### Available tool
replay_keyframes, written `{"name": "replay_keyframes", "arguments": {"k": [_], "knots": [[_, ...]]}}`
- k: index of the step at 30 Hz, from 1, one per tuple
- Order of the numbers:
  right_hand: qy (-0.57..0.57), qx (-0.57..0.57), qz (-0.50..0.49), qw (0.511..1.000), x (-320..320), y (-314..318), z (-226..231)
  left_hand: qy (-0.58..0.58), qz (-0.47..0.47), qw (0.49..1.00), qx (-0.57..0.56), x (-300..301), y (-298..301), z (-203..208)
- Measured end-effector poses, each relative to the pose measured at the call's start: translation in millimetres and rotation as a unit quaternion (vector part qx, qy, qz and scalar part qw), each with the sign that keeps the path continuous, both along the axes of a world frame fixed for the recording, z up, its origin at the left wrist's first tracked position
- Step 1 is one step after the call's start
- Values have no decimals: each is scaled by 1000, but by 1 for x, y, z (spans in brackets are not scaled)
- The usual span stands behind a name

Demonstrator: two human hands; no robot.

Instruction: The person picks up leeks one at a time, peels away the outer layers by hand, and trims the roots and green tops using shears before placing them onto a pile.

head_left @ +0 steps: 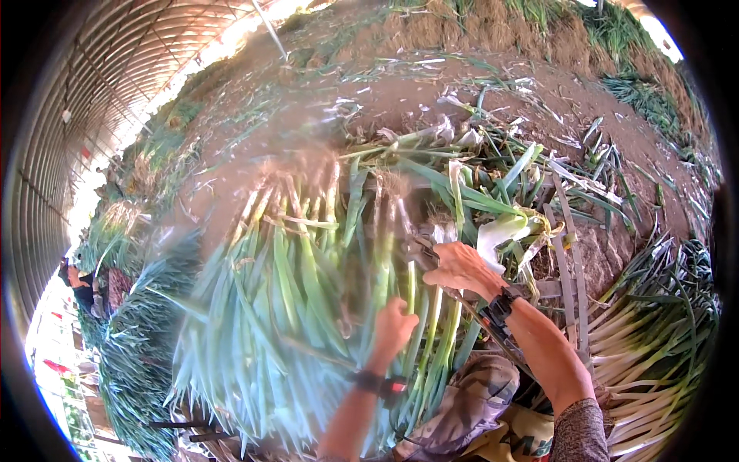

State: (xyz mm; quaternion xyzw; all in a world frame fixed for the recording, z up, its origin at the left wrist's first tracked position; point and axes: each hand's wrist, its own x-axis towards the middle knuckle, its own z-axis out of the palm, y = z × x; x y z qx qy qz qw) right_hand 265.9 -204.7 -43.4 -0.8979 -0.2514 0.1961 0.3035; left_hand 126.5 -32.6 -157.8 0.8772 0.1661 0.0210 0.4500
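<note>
A large pile of green onions [300, 269] lies in front of me, roots away from me and blue-green leaves hanging toward me. My left hand [394, 331] is closed at the right part of the pile, round green onion stalks just below their pale section; how many is hidden. To its upper right, my right hand [463, 268] is wrapped round a dark grey tool [419, 251], apparently an air blow gun, whose front end is by the root ends of the held stalks. A thin line runs from under this hand toward my knee. Haze blurs the roots.
Stripped leaves and peelings [508, 181] heap beyond the right hand, beside a metal frame [568, 262]. Peeled white-stemmed green onions [635, 385] lie at the right. More bundles [146, 346] stand at the left near another person [79, 285]. My camouflage-clad knee [469, 400] is close below.
</note>
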Motion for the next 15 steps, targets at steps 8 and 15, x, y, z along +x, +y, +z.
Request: {"name": "replay_keyframes", "arguments": {"k": [8,15], "knots": [[99,15,9,995,-14,-23,5,74,136,964,-216,19,-5,23],[9,-56,77,995,-89,-86,57,70,17,987,-143,22,-4,11]]}}
